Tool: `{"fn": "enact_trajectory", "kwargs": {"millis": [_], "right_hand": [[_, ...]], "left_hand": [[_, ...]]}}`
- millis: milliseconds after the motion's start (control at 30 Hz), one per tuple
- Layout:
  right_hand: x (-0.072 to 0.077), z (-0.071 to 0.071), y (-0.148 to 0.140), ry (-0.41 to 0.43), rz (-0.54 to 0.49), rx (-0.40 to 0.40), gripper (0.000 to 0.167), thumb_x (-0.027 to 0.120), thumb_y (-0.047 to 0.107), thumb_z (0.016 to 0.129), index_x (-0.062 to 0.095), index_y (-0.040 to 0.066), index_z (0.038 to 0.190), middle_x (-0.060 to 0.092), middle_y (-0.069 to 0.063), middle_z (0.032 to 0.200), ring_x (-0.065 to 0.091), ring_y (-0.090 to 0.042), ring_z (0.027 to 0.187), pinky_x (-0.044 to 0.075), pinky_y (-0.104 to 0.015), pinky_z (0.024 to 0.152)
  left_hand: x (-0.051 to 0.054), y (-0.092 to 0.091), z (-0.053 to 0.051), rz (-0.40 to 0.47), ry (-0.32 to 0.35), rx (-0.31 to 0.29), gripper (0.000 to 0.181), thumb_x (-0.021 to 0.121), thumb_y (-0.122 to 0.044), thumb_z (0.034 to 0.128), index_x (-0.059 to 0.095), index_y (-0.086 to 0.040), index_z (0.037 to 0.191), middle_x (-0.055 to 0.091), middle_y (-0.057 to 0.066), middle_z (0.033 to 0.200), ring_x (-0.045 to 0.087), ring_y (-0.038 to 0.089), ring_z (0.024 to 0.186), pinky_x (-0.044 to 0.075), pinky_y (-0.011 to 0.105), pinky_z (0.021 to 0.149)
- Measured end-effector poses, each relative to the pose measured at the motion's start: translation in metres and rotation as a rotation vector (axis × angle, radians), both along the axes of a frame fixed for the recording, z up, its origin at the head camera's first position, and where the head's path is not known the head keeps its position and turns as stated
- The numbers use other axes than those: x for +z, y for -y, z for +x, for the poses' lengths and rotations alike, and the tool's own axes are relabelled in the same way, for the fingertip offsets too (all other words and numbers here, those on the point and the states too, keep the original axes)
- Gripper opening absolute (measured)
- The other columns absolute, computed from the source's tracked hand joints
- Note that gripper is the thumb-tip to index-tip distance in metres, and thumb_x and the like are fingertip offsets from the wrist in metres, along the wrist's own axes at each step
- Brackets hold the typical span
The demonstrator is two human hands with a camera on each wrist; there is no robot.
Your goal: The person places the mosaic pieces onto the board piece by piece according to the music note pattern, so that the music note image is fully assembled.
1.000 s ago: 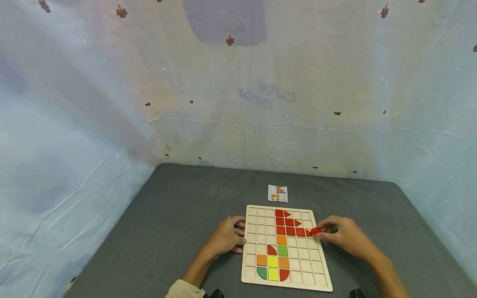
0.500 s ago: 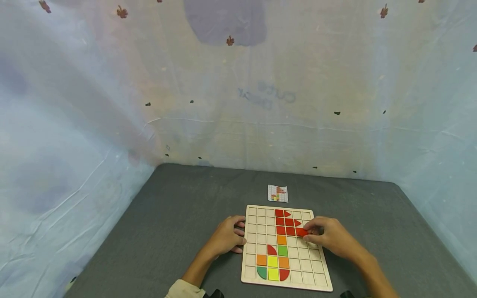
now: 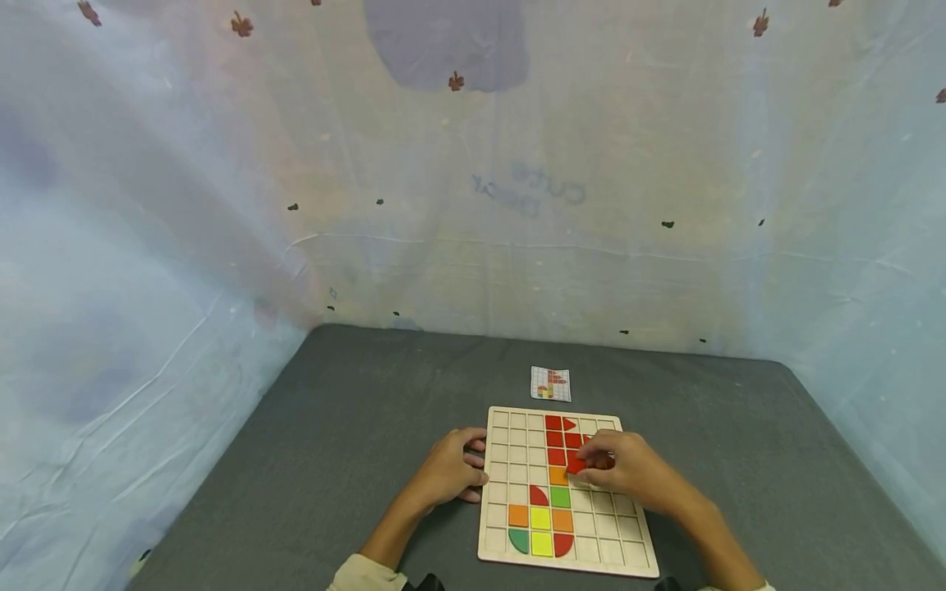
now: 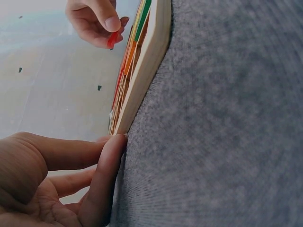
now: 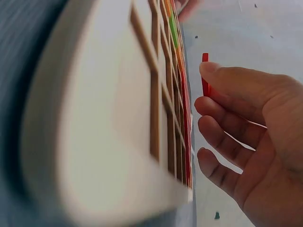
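A pale wooden grid board [image 3: 609,552] lies on the dark grey table, with red, orange, yellow and green tiles set in its cells. My left hand [image 3: 447,468] holds the board's left rim, thumb and fingers against the edge, as the left wrist view also shows. Over the board's upper middle, my right hand [image 3: 637,472] pinches a thin red tile [image 5: 205,78] between thumb and forefinger. In the right wrist view that tile stands edge-on and apart from the board face, so its outline is hidden. Beneath the right hand, several red tiles are partly covered.
A small printed card [image 3: 542,394] with a coloured grid pattern lies just beyond the board. The grey tabletop [image 3: 369,394] spreads around both. A pale patterned cloth [image 3: 480,271] hangs behind the table and along its sides.
My right hand has moved leftward from the board's right edge to over its middle, carrying the red tile. The left hand and the board have stayed where they were.
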State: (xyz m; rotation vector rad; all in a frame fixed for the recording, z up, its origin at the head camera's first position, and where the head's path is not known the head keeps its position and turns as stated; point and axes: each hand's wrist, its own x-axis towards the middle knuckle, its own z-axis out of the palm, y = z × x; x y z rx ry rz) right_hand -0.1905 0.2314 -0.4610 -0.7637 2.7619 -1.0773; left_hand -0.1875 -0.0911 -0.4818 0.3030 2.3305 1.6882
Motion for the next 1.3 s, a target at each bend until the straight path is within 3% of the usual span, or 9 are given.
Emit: {"fn": "enact_trajectory", "kwargs": {"millis": [233,467,933,1067,1300], "right_hand": [[0.001,0.000,0.018,0.051,-0.019,0.053,0.017,0.084,0.023,0.092,0.078,0.014,0.104,0.070,0.005,0.098,0.060,-0.003,0.083,0.056,-0.022,0.072],[0.003,0.000,0.035,0.036,0.014,0.073,0.017,0.086,0.025,0.091,0.078,0.015,0.103,0.069,0.009,0.094,0.060,-0.004,0.084,0.055,-0.023,0.073],[0.007,0.001,0.058,0.017,0.104,0.109,0.017,0.083,0.030,0.093,0.078,0.020,0.106,0.071,0.013,0.103,0.061,-0.006,0.095,0.056,-0.031,0.086],[0.007,0.001,0.065,0.027,0.095,0.132,0.014,0.084,0.030,0.093,0.079,0.023,0.104,0.069,0.015,0.099,0.060,-0.007,0.093,0.055,-0.028,0.083],[0.008,0.001,0.076,0.073,0.077,0.171,0.015,0.085,0.027,0.091,0.080,0.018,0.101,0.067,0.009,0.092,0.059,-0.008,0.085,0.053,-0.023,0.075]], "left_hand": [[0.001,0.000,0.000,-0.004,0.001,0.002,0.068,0.076,0.012,0.0835,0.054,0.006,0.147,0.057,0.018,0.125,0.066,0.026,0.102,0.066,0.036,0.057],[0.000,0.000,-0.001,-0.007,-0.002,0.009,0.067,0.076,0.012,0.0830,0.054,0.006,0.146,0.057,0.017,0.124,0.066,0.026,0.103,0.066,0.036,0.057],[0.001,0.000,0.000,-0.008,0.008,0.011,0.068,0.076,0.012,0.0836,0.053,0.007,0.147,0.057,0.017,0.124,0.066,0.026,0.104,0.066,0.036,0.058],[0.000,0.000,-0.001,-0.001,0.013,0.011,0.068,0.076,0.013,0.0838,0.052,0.007,0.148,0.057,0.017,0.125,0.066,0.026,0.103,0.066,0.036,0.058],[-0.002,0.001,-0.001,-0.006,0.011,0.009,0.068,0.077,0.012,0.0836,0.053,0.006,0.147,0.057,0.017,0.125,0.067,0.026,0.103,0.066,0.036,0.058]]}}
